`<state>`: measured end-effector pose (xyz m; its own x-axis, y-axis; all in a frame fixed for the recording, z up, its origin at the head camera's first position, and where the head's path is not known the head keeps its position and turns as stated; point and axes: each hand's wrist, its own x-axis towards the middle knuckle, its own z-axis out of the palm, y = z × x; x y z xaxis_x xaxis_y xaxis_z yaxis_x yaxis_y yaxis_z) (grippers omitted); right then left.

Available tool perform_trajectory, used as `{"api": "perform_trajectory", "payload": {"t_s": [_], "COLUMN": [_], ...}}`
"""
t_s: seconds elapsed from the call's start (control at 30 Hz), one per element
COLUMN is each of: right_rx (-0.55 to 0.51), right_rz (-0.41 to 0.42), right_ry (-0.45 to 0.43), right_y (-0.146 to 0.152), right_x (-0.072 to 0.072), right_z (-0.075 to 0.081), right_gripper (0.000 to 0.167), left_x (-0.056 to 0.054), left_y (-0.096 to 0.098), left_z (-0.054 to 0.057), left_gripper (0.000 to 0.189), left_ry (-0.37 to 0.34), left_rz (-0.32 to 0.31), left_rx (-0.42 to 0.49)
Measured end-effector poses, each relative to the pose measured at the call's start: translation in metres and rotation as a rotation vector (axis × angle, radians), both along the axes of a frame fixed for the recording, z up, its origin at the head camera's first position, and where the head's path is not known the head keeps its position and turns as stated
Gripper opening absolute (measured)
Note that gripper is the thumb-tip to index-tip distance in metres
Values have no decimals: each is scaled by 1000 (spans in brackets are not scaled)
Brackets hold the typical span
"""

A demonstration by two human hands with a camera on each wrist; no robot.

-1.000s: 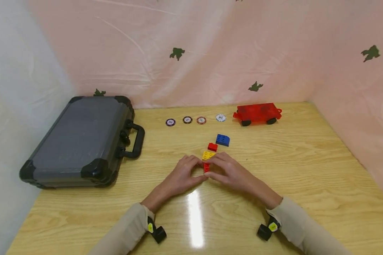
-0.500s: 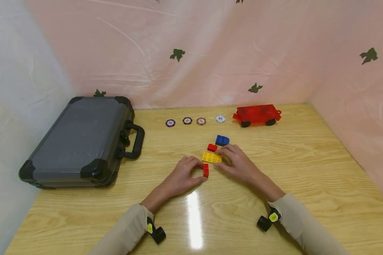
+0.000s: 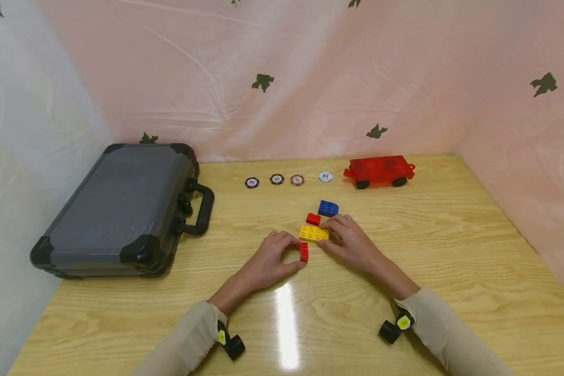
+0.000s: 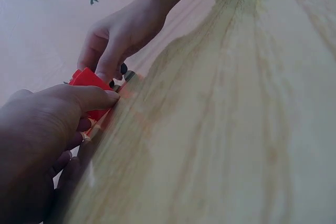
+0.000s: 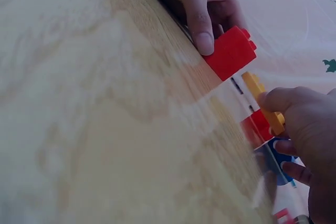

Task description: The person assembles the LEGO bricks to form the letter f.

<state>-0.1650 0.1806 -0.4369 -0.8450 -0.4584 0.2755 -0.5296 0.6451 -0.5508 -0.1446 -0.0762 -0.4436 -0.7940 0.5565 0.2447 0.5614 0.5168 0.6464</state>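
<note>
1. Head view: A person's left hand (image 3: 270,261) pinches a red two-stud brick (image 3: 304,252) on a wood-grain table (image 3: 474,235), thumb at the near end and fingers at the far end. The right hand (image 3: 354,248) holds the right end of a yellow brick (image 3: 313,233), its thumb and fingers clamped on opposite sides. The yellow brick lies crosswise just beyond the red two-stud brick. Past it sit a small red brick (image 3: 313,219) and, farther back, a blue brick (image 3: 328,208) with one rounded end. Four chips, purple (image 3: 251,183), black (image 3: 277,179), orange-red (image 3: 297,180) and white (image 3: 325,176), lie flat near the back edge, left of a red wheeled wagon (image 3: 379,169). A closed grey case (image 3: 113,203) rests at left, its black handle (image 3: 204,211) toward the chips. Behind hangs a pink cloth (image 3: 310,104) with dark green leaf shapes; beige sleeves (image 3: 178,339) reach in from below.

2. Left wrist view: The left thumb presses the near side of the red two-stud brick, with other fingers curled below. The right hand reaches down just behind; its grip cannot be told from here, and small dark shapes near its fingertips are too blurred to name.

3. Right wrist view: The red two-stud brick shows its studs to the right, the left thumb on its side. The yellow brick is between the right thumb and fingers, a narrow gap separating the pair. The small red brick and the blue brick appear behind the right fingers.
</note>
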Motion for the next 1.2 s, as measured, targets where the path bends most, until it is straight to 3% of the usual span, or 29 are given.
{"api": "perform_trajectory", "payload": {"t_s": [0.2, 0.53, 1.2], "right_rx": [-71, -162, -123], "right_rz": [-8, 72, 224], "right_ry": [-42, 24, 90], "right_y": [3, 4, -3], "right_x": [5, 12, 23], "right_z": [8, 16, 22], "right_gripper": [36, 33, 38], "left_x": [0, 0, 0], "left_y": [0, 0, 0], "left_z": [-1, 0, -1], "left_gripper": [34, 33, 37], "left_ry": [-7, -1, 7], "left_rz": [0, -3, 9], "left_rx": [-3, -3, -23]}}
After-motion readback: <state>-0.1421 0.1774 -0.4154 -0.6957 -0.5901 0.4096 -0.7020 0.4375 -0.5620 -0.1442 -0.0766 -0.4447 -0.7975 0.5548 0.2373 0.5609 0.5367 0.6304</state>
